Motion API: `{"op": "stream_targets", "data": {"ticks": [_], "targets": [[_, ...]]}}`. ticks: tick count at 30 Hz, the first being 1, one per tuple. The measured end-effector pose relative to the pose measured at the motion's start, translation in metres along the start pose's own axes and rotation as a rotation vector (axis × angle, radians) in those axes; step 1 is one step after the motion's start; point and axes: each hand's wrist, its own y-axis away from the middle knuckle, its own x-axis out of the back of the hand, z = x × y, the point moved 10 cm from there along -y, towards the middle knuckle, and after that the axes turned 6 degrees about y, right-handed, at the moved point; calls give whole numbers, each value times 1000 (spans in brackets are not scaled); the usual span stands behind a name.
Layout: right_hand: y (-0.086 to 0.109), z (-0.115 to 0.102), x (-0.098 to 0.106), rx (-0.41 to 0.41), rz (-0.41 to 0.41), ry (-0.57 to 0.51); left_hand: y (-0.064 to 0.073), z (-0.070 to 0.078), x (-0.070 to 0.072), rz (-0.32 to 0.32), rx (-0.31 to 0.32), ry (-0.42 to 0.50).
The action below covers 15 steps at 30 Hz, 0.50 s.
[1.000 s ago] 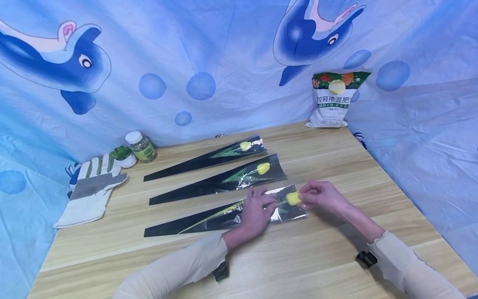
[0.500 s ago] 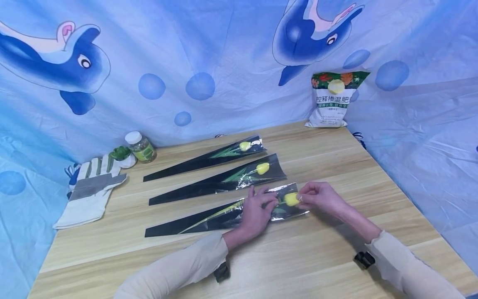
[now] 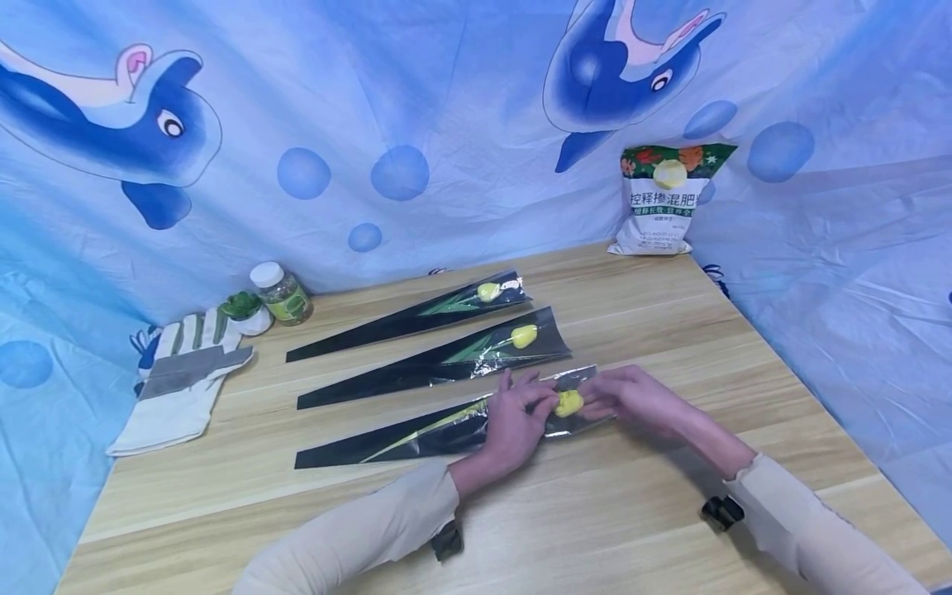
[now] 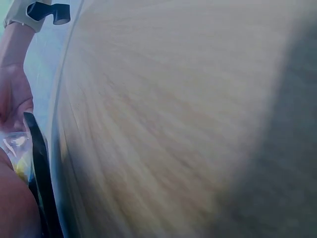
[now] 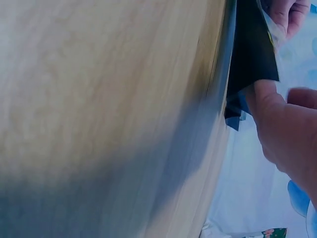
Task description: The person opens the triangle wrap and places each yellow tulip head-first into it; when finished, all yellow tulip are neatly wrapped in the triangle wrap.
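Note:
In the head view, a yellow tulip lies in the nearest clear-and-black flower sleeve, its bloom close to the sleeve's wide end. My left hand rests over the sleeve, and its thumb and forefinger pinch the tulip just left of the bloom. From the right, my right hand holds the bloom at the sleeve mouth with its fingertips; part of the grip is hidden. In the right wrist view, the black sheet covers some of that hand's fingertips.
Behind lie two more sleeves, a middle sleeve and a far sleeve, each with a yellow tulip. Work gloves, a small potted plant and a lidded jar are at left. A fertilizer bag stands back right.
The bloom has shifted left, deeper into the sleeve, with my right fingers following it. The nearest sleeve has slid slightly right. My left hand has moved a little to the right.

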Motion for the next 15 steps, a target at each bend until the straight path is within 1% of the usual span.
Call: {"op": "stream_targets", "data": {"ticks": [3,7,12,15], "targets": [[-1,-3,-5,15,-38,-73,-1,0,-1,0,1,-6],[-3,-5,-8,17,-54,-150,-1,0,-3,-2,8,-20],[-5,-6,-14,18,-97,-166,-2,1,-3,11,-1,-42],[-5,-5,-13,6,-94,-165,-2,0,-4,10,2,-30]]}}
